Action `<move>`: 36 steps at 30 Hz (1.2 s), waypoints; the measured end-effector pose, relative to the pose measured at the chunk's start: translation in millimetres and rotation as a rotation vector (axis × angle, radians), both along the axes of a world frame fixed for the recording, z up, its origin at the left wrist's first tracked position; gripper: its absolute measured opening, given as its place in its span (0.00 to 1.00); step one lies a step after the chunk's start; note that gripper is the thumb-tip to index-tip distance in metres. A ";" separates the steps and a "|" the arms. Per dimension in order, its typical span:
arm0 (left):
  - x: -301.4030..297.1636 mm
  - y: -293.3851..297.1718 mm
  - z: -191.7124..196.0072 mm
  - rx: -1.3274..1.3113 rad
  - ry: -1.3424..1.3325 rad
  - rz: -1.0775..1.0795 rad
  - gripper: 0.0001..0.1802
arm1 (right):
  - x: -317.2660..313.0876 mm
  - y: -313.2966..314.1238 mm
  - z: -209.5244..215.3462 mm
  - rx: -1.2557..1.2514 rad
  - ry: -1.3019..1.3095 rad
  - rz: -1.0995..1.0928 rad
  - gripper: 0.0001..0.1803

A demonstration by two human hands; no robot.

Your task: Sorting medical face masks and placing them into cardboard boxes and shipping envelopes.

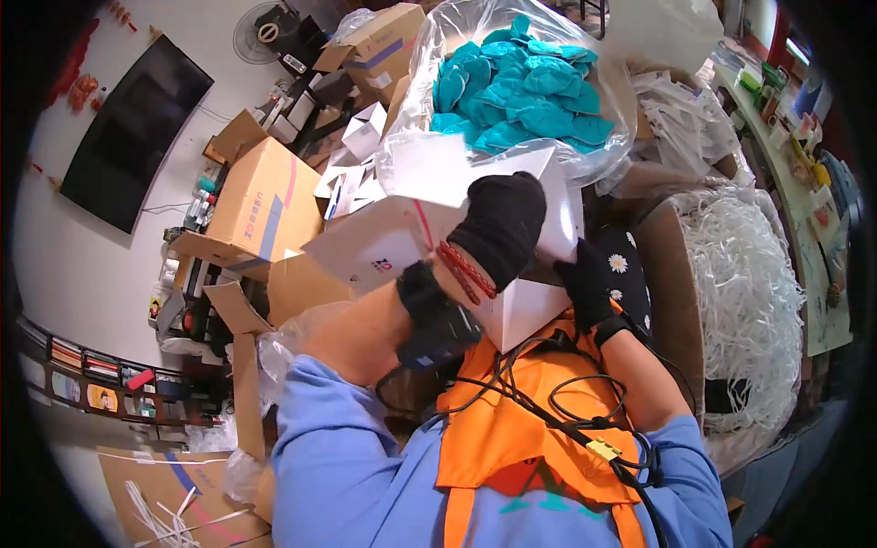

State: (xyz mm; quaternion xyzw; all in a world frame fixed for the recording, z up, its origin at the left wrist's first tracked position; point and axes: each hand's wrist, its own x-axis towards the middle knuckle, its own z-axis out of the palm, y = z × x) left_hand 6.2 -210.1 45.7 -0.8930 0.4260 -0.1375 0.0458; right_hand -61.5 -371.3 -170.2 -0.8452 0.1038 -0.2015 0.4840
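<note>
White carton [512,301], flaps raised, held at chest height above the orange apron [512,429]; its lower half is hidden behind the forearms. Left hand [501,224], black-gloved, lies pressed over the upper flap, grip closed on its edge; right hand [586,285], also gloved, pinches the carton's right corner, fingers partly hidden. Behind: clear bag of teal pieces [521,87]; at right, a box of white strips [744,283], cut off by the rim.

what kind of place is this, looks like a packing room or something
Probably a small packing workroom. Both black-gloved hands, left hand and right hand, fold a white cardboard box; a clear plastic bag of teal items, brown cardboard cartons and white strips surround them.
</note>
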 end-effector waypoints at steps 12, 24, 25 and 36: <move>32.1 33.7 55.7 -0.753 -0.191 -0.133 0.20 | -43.5 -62.9 135.6 -0.420 -0.321 -0.269 0.09; -64.5 -32.1 -39.1 -0.709 0.113 -0.150 0.36 | -37.3 -8.9 143.4 -0.138 -0.370 -0.089 0.17; -67.9 -34.1 -50.4 -0.679 0.086 -0.127 0.36 | -36.3 -7.3 139.2 -0.031 -0.310 -0.033 0.17; -110.8 -48.3 -48.2 -0.399 -0.135 -0.303 0.36 | -79.9 -42.6 140.6 0.748 -0.227 0.058 0.21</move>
